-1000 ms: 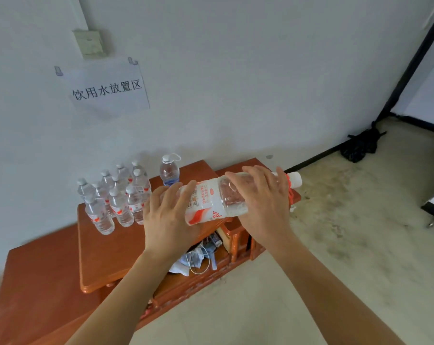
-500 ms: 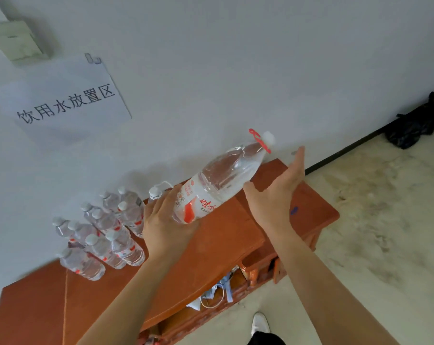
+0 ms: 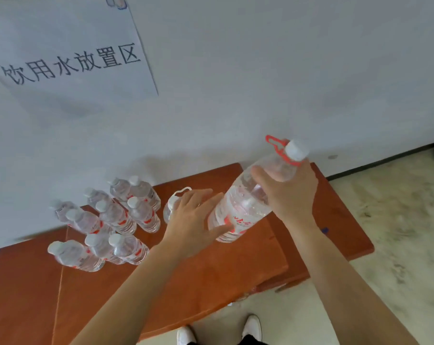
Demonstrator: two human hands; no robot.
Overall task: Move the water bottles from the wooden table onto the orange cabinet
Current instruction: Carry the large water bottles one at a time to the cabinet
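A large clear water bottle with a white cap, a red handle loop and a red-and-white label tilts over the orange cabinet, its base down near the top. My right hand grips its upper part below the neck. My left hand has straight fingers lying against the lower left side of the bottle. Several small water bottles stand grouped on the cabinet's left part. Another large bottle with a white handle stands behind my left hand, mostly hidden.
A white wall rises right behind the cabinet, with a paper sign taped to it. Concrete floor lies to the right. My white shoes show below the cabinet's front edge.
My right hand, open beside the bottle before, now grips its upper part. The bottle has come lower and more upright over the cabinet. My left hand's fingers have straightened. The view has moved closer.
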